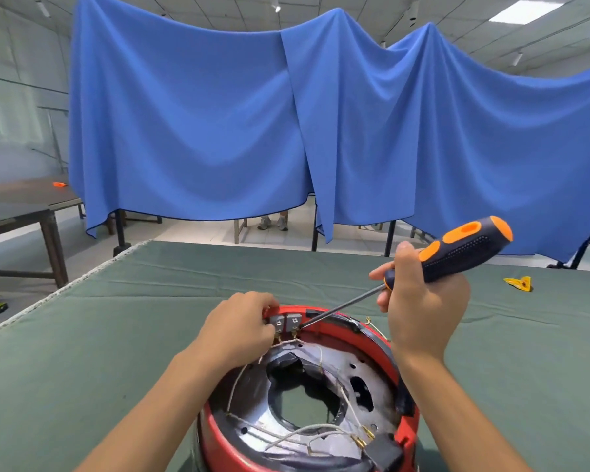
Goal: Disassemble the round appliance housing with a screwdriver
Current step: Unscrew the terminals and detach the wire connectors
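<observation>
A round red appliance housing (pixel 385 356) lies upside down on the green table cover, its metal inner plate (pixel 372 369) and white wires exposed. Two grey terminal blocks (pixel 286 322) sit at the far rim. My left hand (pixel 242 325) grips the rim beside the blocks, fingers curled over it. My right hand (pixel 423 301) holds a black-and-orange screwdriver (pixel 464 250), whose shaft slants down-left with its tip at the right terminal block.
The green-covered table (pixel 150 318) stretches around the housing. A small yellow piece (pixel 520 283) lies at the right. A blue cloth (pixel 286 124) hangs behind the table. A dark table (pixel 21 206) stands at the left with a small orange item on it.
</observation>
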Available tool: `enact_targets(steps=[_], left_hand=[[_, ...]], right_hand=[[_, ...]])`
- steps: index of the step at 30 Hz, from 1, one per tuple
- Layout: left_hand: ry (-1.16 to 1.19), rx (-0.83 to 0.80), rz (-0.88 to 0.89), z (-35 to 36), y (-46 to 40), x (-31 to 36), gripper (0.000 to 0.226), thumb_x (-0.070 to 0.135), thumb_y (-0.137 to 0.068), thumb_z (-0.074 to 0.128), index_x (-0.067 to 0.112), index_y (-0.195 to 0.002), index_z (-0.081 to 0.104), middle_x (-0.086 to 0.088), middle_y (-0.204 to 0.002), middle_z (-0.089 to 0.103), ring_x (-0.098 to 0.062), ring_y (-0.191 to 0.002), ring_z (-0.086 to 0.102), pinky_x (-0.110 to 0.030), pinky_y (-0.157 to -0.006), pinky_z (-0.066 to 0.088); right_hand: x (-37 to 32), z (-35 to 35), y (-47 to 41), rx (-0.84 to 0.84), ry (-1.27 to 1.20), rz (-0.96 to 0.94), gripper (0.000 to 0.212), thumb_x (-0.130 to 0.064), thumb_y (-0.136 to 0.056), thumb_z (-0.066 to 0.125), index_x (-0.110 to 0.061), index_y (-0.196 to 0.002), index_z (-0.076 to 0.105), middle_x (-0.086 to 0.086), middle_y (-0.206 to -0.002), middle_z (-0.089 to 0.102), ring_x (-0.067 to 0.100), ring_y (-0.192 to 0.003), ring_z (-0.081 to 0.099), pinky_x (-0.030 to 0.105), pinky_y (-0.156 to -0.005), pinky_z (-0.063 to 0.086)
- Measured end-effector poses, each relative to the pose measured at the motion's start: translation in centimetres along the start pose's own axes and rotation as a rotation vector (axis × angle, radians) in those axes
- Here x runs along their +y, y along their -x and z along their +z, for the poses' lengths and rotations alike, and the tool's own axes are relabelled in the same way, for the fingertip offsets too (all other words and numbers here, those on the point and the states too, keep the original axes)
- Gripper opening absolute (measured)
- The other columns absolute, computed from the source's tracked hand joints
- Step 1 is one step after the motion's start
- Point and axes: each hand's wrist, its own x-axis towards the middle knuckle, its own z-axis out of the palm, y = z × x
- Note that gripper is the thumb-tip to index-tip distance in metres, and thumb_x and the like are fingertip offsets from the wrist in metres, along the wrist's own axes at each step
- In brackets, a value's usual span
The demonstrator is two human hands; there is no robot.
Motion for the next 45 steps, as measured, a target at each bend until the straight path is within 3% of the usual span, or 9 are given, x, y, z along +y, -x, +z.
enact_targets(steps=[5, 10, 15, 19, 24, 32, 36, 41, 45], left_hand=[[0.069, -0.053, 0.072, -0.6, 0.0, 0.4, 0.034, 0.021, -0.075, 0.056, 0.029, -0.107, 0.067, 0.008, -0.101, 0.070, -0.018, -0.098, 0.061, -0.033, -0.084, 0.049], [-0.035, -0.062, 0.094, -0.7, 0.4, 0.7, 0.029, 0.022, -0.081, 0.051, 0.028, -0.106, 0.064, 0.005, -0.102, 0.068, -0.022, -0.100, 0.059, -0.036, -0.081, 0.050], [-0.106, -0.069, 0.049, -1.3, 0.5, 2.0, 0.025, 0.022, -0.089, 0.045, 0.014, -0.105, 0.062, -0.004, -0.108, 0.065, -0.027, -0.106, 0.057, -0.040, -0.085, 0.049], [-0.159, -0.128, 0.033, -0.4, 1.3, 3.4, 0.009, 0.018, -0.088, 0.040, 0.013, -0.084, 0.048, -0.007, -0.101, 0.056, -0.031, -0.103, 0.054, -0.039, -0.080, 0.044], [-0.204, -0.143, 0.063, 0.4, 1.5, 3.2, 0.032, 0.013, -0.086, 0.043, 0.015, -0.118, 0.049, -0.002, -0.125, 0.049, -0.026, -0.116, 0.044, -0.038, -0.094, 0.037], [0.065, -0.061, 0.066, 0.1, 1.6, 2.1, 0.031, 0.009, -0.079, 0.056, 0.017, -0.108, 0.061, -0.002, -0.111, 0.064, -0.027, -0.107, 0.055, -0.038, -0.088, 0.046], [0.075, -0.057, 0.076, -0.1, 1.6, 2.0, 0.036, 0.008, -0.074, 0.054, 0.018, -0.108, 0.063, -0.001, -0.108, 0.067, -0.026, -0.103, 0.057, -0.036, -0.085, 0.048], [0.059, -0.040, 0.060, 0.1, 1.5, 1.8, 0.033, 0.017, -0.075, 0.065, 0.017, -0.108, 0.064, -0.005, -0.108, 0.067, -0.029, -0.105, 0.056, -0.035, -0.085, 0.048], [0.038, -0.037, 0.067, 0.0, 1.4, 1.8, 0.028, 0.013, -0.071, 0.060, 0.019, -0.098, 0.064, -0.002, -0.094, 0.068, -0.029, -0.095, 0.059, -0.034, -0.075, 0.050]], right_hand=[[0.5, -0.4, -0.5, 0.071, -0.024, 0.042, 0.036, -0.024, -0.081, 0.055, -0.023, -0.045, 0.054, -0.003, -0.042, 0.056, 0.016, -0.032, 0.045, 0.021, -0.035, 0.035], [1.0, -0.8, -1.0, 0.120, -0.006, 0.064, 0.036, -0.022, -0.080, 0.053, -0.021, -0.044, 0.052, -0.001, -0.041, 0.056, 0.015, -0.028, 0.039, 0.018, -0.035, 0.031], [2.0, -1.0, -0.8, 0.144, -0.007, 0.119, 0.028, -0.024, -0.078, 0.053, -0.004, -0.058, 0.049, 0.001, -0.044, 0.059, 0.013, -0.027, 0.039, 0.018, -0.033, 0.031], [2.5, -1.2, -0.8, 0.179, -0.008, 0.141, 0.029, -0.021, -0.081, 0.053, -0.005, -0.058, 0.050, 0.000, -0.045, 0.061, 0.012, -0.027, 0.040, 0.018, -0.032, 0.031], [2.5, -1.0, -0.7, 0.147, 0.005, 0.100, 0.031, -0.019, -0.084, 0.054, -0.006, -0.056, 0.050, 0.000, -0.046, 0.061, 0.012, -0.027, 0.041, 0.018, -0.034, 0.034], [1.1, 0.1, 0.5, -0.019, 0.019, -0.074, 0.033, -0.026, -0.082, 0.055, -0.021, -0.049, 0.055, 0.002, -0.047, 0.060, 0.017, -0.031, 0.046, 0.022, -0.039, 0.039], [0.9, 0.8, 1.1, -0.077, 0.031, -0.129, 0.032, -0.028, -0.078, 0.053, -0.014, -0.050, 0.049, 0.006, -0.045, 0.056, 0.015, -0.036, 0.047, 0.025, -0.048, 0.042], [1.0, 2.4, -0.9, 0.023, 0.108, -0.092, 0.027, -0.021, -0.075, 0.051, -0.009, -0.053, 0.042, -0.004, -0.034, 0.047, 0.006, -0.032, 0.042, 0.014, -0.041, 0.036], [2.1, 2.8, -2.9, 0.103, 0.146, -0.003, 0.024, -0.019, -0.079, 0.053, -0.010, -0.060, 0.041, -0.006, -0.031, 0.044, 0.009, -0.031, 0.044, 0.015, -0.039, 0.036]])
